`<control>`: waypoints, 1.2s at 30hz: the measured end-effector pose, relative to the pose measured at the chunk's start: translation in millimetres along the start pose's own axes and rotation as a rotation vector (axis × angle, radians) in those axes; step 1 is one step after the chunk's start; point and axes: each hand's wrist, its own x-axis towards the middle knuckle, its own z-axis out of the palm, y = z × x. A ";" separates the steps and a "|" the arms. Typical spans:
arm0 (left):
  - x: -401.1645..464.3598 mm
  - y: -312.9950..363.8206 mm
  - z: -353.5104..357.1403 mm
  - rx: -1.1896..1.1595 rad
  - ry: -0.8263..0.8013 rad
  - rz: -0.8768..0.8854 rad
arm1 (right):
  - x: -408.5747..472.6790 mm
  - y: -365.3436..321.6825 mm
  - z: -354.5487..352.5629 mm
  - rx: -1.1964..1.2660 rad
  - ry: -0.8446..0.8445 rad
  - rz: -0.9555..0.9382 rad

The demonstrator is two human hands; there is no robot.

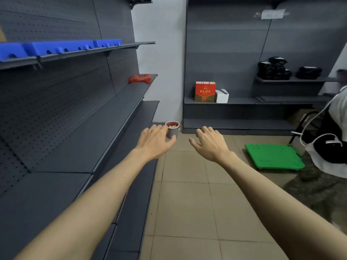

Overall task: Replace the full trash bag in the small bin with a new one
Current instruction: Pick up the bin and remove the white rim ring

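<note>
A small grey bin [173,131] stands on the tiled floor in the far corner, lined with a red bag [172,123] whose rim folds over the top; white rubbish shows inside. My left hand [154,140] is stretched out in front of me, fingers spread, overlapping the bin's left side in the view but well short of it. My right hand [211,144] reaches forward to the right of the bin, fingers apart and holding nothing. A red plastic bundle [139,79] lies on a middle shelf at the left.
Dark grey shelving [105,117] runs along the left, with blue trays [60,47] on top. More shelves at the back hold a red gift bag [205,91], a white box [222,96] and black packs [274,68]. A green trolley [274,156] and another person [332,136] are at the right.
</note>
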 end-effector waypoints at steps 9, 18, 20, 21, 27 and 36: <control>133.2 -17.9 56.0 -0.007 -0.049 -0.043 | 117.1 62.9 45.5 0.002 0.015 0.030; 241.5 -40.1 109.2 0.015 -0.095 -0.074 | 227.8 112.3 91.8 -0.023 -0.004 0.033; 262.8 -48.9 121.4 0.021 -0.105 -0.075 | 248.9 118.2 104.1 -0.017 -0.025 0.029; 273.3 -53.5 127.9 0.024 -0.111 -0.077 | 259.5 121.6 112.3 -0.016 -0.035 0.028; 357.4 -92.7 170.8 0.021 -0.124 -0.068 | 342.3 145.8 158.3 -0.008 -0.043 0.046; 503.4 -161.2 229.2 0.000 -0.137 -0.059 | 509.7 164.3 217.7 0.020 -0.034 0.092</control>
